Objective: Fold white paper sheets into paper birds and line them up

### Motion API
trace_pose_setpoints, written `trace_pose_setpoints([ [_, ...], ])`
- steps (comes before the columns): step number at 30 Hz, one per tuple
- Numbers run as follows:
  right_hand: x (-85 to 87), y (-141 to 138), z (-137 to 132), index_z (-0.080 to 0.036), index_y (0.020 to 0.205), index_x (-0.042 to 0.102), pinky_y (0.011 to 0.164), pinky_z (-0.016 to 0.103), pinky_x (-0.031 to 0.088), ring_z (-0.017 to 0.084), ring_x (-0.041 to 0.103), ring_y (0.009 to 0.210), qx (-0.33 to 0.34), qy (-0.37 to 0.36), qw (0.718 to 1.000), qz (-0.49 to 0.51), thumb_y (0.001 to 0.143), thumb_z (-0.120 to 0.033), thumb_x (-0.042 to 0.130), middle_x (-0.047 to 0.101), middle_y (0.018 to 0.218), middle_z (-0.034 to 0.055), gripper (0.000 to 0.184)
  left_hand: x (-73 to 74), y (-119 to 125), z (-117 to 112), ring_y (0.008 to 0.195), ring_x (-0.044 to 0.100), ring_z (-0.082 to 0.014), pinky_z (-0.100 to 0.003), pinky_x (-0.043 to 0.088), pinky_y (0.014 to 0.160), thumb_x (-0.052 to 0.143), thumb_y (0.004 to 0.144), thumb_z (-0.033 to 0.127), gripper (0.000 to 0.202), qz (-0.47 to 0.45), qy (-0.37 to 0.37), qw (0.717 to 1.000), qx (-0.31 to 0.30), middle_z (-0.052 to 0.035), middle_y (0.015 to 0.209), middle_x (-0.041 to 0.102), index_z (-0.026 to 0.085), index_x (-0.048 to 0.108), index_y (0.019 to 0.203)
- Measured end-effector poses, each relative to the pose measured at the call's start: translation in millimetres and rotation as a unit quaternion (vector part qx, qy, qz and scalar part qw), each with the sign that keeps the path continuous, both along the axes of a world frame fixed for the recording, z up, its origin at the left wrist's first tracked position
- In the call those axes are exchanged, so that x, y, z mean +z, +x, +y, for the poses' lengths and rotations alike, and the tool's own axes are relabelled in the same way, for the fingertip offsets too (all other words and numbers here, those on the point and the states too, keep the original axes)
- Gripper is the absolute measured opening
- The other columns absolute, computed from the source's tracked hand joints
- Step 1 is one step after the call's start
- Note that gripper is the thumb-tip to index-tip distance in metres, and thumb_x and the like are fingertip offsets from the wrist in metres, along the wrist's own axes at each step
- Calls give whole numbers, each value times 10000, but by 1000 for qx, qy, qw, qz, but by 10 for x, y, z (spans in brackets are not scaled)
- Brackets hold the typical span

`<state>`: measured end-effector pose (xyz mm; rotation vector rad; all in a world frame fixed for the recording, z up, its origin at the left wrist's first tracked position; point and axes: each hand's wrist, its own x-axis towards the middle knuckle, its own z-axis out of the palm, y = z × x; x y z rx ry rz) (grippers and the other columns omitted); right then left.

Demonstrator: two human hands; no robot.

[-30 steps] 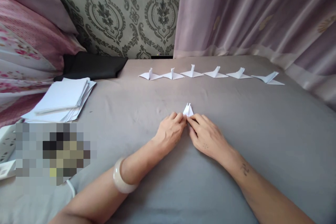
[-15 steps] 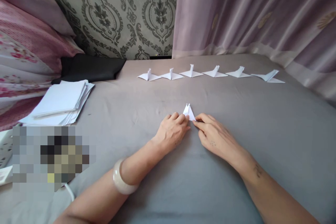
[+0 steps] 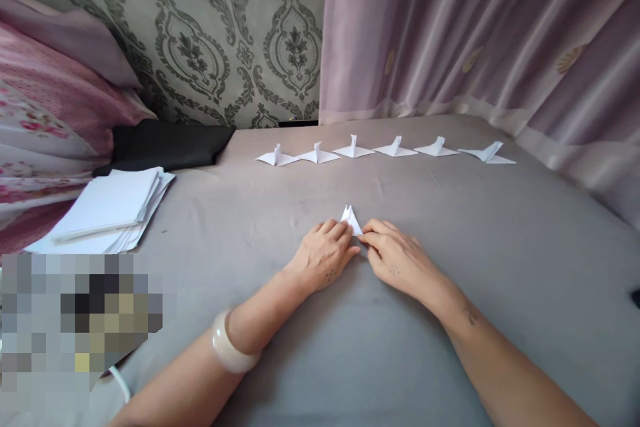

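A small piece of folded white paper lies on the grey sheet in front of me, narrowing to two upright points at its far end. My left hand holds its left side, fingers bent over the near edge and covering part of it. At the paper's lower right corner, the fingertips of my right hand are drawn together and grip the edge. Beyond both hands, several folded paper birds stand in a row with their wings spread.
A stack of white paper lies at the left, in front of a flat black item. Nearer me, a blurred-out patch hides something with a white cable. Pink curtains hang behind the grey sheet.
The view has tilted up a little, shifting the scene down and left. My right fingers have closed in at the paper's corner. The left hand keeps its hold.
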<state>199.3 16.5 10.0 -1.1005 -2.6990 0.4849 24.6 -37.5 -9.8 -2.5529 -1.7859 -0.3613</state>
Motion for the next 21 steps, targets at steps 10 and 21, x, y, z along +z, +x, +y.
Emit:
trace_pose_setpoints([
  [10, -362, -98, 357, -175, 1041, 682, 829, 285, 482, 164, 649, 900, -116, -54, 974, 187, 774, -99, 429, 690, 1006, 66, 375, -102, -144, 109, 907, 620, -169, -290, 497, 830, 423, 954, 314, 285, -287, 21, 955, 76, -92, 1123, 643, 173, 618, 1107],
  [21, -386, -56, 329, -218, 1062, 716, 709, 253, 482, 125, 611, 778, -59, -54, 969, 235, 779, -112, 412, 636, 1024, 49, 429, -80, -236, 139, 792, 637, -157, -241, 485, 730, 509, 868, 261, 237, -438, -79, 882, 156, -40, 868, 712, 143, 684, 975],
])
